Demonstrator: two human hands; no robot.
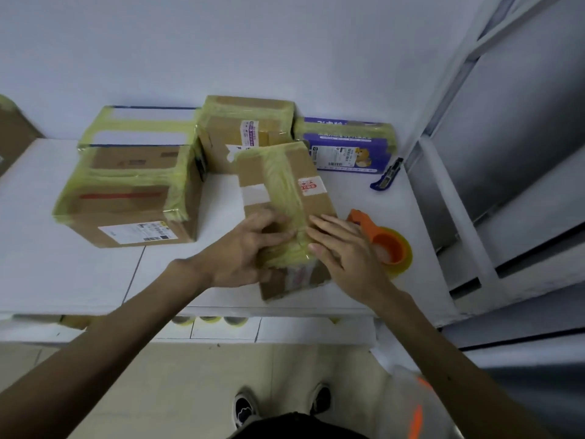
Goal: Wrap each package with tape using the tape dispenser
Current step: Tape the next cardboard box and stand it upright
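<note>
1. On the white table, the left hand curls round the package at its near end, gripping.
2. Package runs lengthwise away from the person.
3. Right hand presses flat on it, fingers straight.
4. Tape dispenser sits just right of that hand, so it's the nearer one.

A plain pale wall rose behind the white worktop, whose surface was crossed by thin dark seams. To the right, dull grey panels sat in white frames that stepped down in ledges beside the worktop's edge. Below the front edge ran a lower white ledge, also divided by seams, and beneath it lay a beige tiled floor. The light was dim, cool and even, with soft shadows.
</note>
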